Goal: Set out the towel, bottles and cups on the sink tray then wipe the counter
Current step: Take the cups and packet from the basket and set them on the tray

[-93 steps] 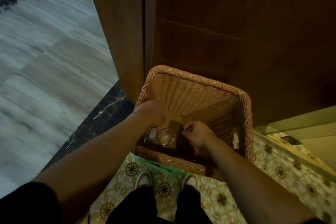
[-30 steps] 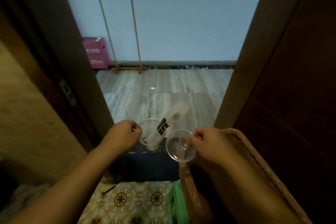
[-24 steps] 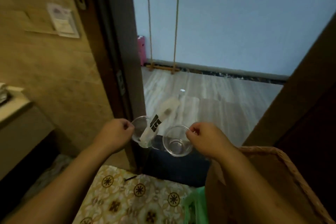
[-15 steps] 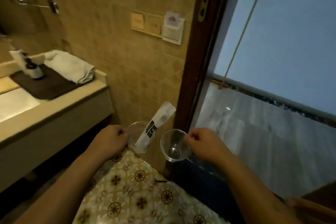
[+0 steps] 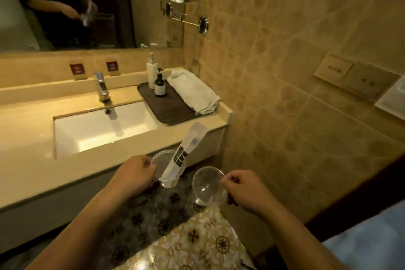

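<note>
While both hands are held in front of the desk (image 5: 32,173), short of its front edge, each grips one clear cup by the rim. Left hand (image 5: 133,176) is closed on the left cup (image 5: 167,170), which carries a white sachet (image 5: 186,151) standing tilted, its top leaning up and right past the desk's front edge. Right hand (image 5: 245,190) is pinched on the rim of the right cup (image 5: 208,185), which is empty and tipped toward the camera. The two cups are near each other but apart, both over the patterned floor (image 5: 186,239). On the desk, a dark tray (image 5: 168,109) lies right of the sink basin (image 5: 98,125), its right side close to the desk's right end. A folded white towel (image 5: 195,94) lies along the tray's right side, overhanging its right edge. A white pump bottle (image 5: 151,73) and a dark pump bottle (image 5: 159,84) stand upright at the tray's back left corner, just beside each other. The near half of the tray is bare. The faucet (image 5: 102,87) stands behind the basin. The desk's right end meets the tiled wall (image 5: 285,94); the front strip of desk between basin and edge is bare
</note>
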`<move>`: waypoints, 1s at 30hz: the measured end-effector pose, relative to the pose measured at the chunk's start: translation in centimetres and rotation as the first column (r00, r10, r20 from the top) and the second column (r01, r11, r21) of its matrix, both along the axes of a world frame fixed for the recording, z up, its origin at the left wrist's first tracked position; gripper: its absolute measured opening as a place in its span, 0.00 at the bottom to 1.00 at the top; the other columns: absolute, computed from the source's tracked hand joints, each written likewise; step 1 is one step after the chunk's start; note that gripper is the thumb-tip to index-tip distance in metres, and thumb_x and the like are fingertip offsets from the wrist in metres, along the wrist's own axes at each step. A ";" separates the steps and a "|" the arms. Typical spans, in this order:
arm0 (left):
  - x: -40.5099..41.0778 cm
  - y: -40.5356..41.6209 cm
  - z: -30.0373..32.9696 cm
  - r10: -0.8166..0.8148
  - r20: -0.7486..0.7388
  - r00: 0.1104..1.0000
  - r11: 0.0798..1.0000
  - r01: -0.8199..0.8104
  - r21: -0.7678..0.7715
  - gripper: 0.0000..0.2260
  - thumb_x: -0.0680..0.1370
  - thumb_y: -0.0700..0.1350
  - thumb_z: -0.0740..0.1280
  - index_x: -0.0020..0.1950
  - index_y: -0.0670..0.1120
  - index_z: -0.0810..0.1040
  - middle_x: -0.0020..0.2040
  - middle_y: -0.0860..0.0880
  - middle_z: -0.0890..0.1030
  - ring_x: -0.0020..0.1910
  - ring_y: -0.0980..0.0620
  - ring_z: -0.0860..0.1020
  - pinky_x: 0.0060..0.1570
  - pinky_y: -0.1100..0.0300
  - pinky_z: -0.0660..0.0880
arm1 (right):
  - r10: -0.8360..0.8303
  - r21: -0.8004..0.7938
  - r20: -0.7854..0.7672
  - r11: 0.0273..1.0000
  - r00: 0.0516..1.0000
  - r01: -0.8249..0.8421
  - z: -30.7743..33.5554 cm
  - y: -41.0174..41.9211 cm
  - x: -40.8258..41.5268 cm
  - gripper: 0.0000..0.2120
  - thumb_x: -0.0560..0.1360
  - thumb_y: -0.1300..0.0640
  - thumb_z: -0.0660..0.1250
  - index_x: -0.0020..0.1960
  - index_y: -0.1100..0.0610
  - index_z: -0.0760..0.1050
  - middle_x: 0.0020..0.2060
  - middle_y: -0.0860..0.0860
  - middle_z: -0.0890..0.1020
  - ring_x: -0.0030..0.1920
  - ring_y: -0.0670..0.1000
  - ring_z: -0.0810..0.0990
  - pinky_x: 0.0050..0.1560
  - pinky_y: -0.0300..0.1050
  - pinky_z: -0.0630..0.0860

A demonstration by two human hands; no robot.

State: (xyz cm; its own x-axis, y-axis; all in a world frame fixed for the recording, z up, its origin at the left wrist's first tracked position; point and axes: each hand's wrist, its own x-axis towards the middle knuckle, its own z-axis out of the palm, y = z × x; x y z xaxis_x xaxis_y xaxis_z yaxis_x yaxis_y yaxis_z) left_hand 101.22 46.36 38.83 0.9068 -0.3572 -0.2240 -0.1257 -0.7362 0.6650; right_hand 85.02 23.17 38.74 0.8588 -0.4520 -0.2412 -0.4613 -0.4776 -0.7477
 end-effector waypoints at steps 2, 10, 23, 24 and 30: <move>2.3 1.2 -0.6 0.056 -0.016 0.998 0.998 -0.056 -0.020 0.09 0.79 0.45 0.63 0.44 0.45 0.82 0.35 0.48 0.85 0.38 0.47 0.82 0.46 0.50 0.80 | 0.038 -0.001 0.005 0.999 0.999 -0.038 -0.4 0.2 2.9 0.12 0.79 0.56 0.67 0.42 0.63 0.82 0.34 0.59 0.84 0.29 0.46 0.82 0.33 0.42 0.78; 10.2 1.0 -2.5 0.294 -0.053 0.954 0.947 -0.298 -0.116 0.06 0.78 0.46 0.63 0.53 0.47 0.76 0.33 0.49 0.84 0.31 0.55 0.82 0.38 0.56 0.79 | 0.103 0.051 0.013 0.993 0.995 -0.103 -2.2 -1.1 14.6 0.11 0.77 0.56 0.68 0.40 0.61 0.82 0.27 0.51 0.81 0.28 0.46 0.81 0.31 0.42 0.77; 29.8 -12.9 -4.7 0.480 -0.166 0.861 0.853 -0.502 -0.140 0.08 0.83 0.45 0.58 0.45 0.46 0.73 0.35 0.47 0.84 0.33 0.50 0.83 0.31 0.59 0.77 | 0.248 0.089 -0.073 0.966 0.966 -0.242 -5.5 -12.9 39.1 0.09 0.76 0.54 0.67 0.38 0.54 0.81 0.28 0.49 0.84 0.30 0.49 0.84 0.36 0.48 0.79; 31.1 -14.3 -4.7 0.489 -0.208 0.847 0.841 -0.521 -0.144 0.09 0.83 0.44 0.58 0.44 0.45 0.73 0.36 0.46 0.84 0.33 0.49 0.82 0.31 0.59 0.76 | 0.256 0.081 -0.082 0.965 0.963 -0.250 -5.6 -14.2 40.7 0.10 0.76 0.54 0.67 0.38 0.54 0.82 0.29 0.49 0.84 0.30 0.48 0.84 0.35 0.47 0.79; 38.3 -20.7 -5.8 0.517 -0.322 0.794 0.808 -0.576 -0.123 0.13 0.83 0.42 0.58 0.43 0.41 0.77 0.43 0.40 0.85 0.42 0.44 0.84 0.37 0.56 0.77 | 0.291 0.102 -0.139 0.955 0.947 -0.278 -7.1 -19.5 48.8 0.09 0.78 0.55 0.66 0.42 0.54 0.82 0.30 0.50 0.84 0.28 0.45 0.83 0.31 0.40 0.76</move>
State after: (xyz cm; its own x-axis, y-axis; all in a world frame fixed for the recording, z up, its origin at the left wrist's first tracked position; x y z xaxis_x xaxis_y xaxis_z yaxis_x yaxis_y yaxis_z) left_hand 139.52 25.61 33.03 0.8814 0.1165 -0.4578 0.4548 -0.4717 0.7554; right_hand 133.87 3.65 31.63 0.8997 -0.1678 -0.4029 -0.4250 -0.5466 -0.7215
